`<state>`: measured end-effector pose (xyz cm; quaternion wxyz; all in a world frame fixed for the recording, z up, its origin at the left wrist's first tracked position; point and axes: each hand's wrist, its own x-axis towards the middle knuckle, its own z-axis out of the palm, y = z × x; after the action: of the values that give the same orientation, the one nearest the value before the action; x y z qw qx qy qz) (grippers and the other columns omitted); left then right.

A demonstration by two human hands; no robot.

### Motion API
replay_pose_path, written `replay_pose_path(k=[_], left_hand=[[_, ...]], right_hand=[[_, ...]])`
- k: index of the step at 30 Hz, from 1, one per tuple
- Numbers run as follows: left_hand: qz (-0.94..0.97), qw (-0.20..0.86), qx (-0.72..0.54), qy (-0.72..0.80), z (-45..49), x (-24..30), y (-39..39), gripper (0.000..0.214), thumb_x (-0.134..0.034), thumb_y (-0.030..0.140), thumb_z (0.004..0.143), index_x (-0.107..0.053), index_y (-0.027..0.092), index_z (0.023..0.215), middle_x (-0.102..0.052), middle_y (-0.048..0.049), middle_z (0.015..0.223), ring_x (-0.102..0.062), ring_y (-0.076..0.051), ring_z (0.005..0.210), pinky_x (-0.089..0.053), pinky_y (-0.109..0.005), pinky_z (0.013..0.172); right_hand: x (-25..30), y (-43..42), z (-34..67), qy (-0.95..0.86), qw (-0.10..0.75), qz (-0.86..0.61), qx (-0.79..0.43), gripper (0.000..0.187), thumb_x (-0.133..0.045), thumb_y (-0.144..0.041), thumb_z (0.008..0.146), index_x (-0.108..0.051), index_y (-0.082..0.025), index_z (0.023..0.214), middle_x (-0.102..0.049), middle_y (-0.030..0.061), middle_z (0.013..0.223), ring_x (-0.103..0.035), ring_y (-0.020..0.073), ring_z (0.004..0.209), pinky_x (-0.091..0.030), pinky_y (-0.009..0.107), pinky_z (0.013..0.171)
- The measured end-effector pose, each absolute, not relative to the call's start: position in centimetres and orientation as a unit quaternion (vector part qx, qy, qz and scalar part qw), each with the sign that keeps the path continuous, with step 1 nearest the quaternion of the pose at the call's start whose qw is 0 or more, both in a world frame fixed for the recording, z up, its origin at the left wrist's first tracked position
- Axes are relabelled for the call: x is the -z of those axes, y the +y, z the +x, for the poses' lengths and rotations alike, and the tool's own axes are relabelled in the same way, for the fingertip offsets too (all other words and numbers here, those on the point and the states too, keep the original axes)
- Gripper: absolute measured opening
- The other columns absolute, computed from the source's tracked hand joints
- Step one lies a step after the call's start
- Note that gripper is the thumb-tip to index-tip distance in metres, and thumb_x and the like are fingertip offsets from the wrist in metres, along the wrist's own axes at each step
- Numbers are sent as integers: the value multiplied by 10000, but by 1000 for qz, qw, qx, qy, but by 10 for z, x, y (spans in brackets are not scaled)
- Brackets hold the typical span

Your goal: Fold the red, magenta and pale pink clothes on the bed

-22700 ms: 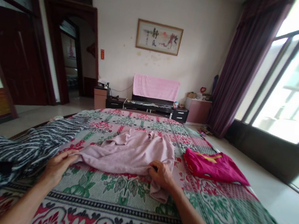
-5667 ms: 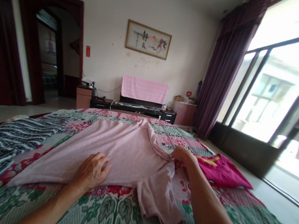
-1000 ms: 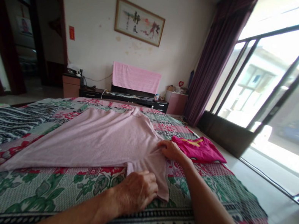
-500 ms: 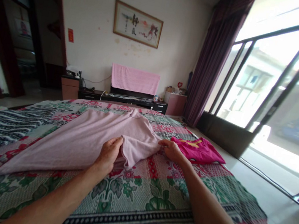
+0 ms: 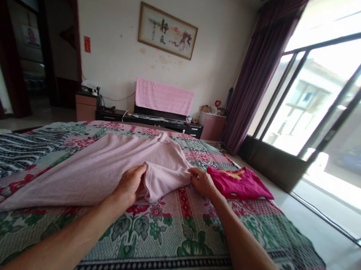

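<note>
Nearest, a patterned cover (image 5: 165, 239) is lying beneath the clothes, giving them a broad, soft place to rest. Over it, the left hand (image 5: 129, 184) is gripping one end of a turned-over flap (image 5: 164, 181) of the pale pink shirt (image 5: 92, 175), while the right hand (image 5: 202, 181) is pinching the flap's other end. With the fingers of both hands grasping cloth, the flap is stretching between two points, probably so that it is lying straight rather than bunching. The shirt's body is resting on the cover, fanning out leftward, its weight likely anchoring it. To the left, a striped garment (image 5: 12, 156) is lying loose and rumpled; to the right, a magenta garment (image 5: 240, 183) is sitting compactly, apparently set aside to give the shirt room. Farther off, a pink towel (image 5: 164, 96) is draping over a dark panel (image 5: 158, 114), perhaps against dust, and a framed picture (image 5: 167, 30) is hanging above.
</note>
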<state>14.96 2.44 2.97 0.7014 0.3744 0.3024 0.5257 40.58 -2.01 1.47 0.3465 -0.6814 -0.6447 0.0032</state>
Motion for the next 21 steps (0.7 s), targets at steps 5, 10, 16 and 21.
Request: replay_pose_path(k=[5,10,16,21], left_hand=[[400,753,-461,246,162,-46,-5,333,-762,373,533,-566,148,680,-554,48,541,-501,-83,491,-386,-204,504],[514,760,-329,223,165,-50,-34,313,-714,424,615,-600,151,718,-570,37,556,-485,-75,485,-376,-197,495],[734,659,-65,152,151,-54,-40,263,-631,387,714,-692,151,813,-691,-54,770,-597,-116,616,-418,-202,538],[749,566,-232,254,151,-43,-18,261,-584,332,702,-694,142,843,-679,-44,714,-554,-100,513,-377,-195,481]], right_hand=[[-22,-24,411,-615,379,-692,15,310,-452,-120,662,-702,-194,832,-708,14,810,-626,161,754,-466,237,718],[-26,-28,417,-620,350,-701,-35,298,-436,-111,621,-703,-198,724,-684,-9,665,-600,144,644,-448,219,633],[-26,-28,420,-628,352,-693,-37,308,-392,-91,593,-682,-179,647,-680,-1,668,-598,132,635,-441,213,634],[-28,-27,409,-657,337,-673,-46,296,-423,-128,627,-700,-173,719,-675,-2,681,-577,121,599,-422,211,589]])
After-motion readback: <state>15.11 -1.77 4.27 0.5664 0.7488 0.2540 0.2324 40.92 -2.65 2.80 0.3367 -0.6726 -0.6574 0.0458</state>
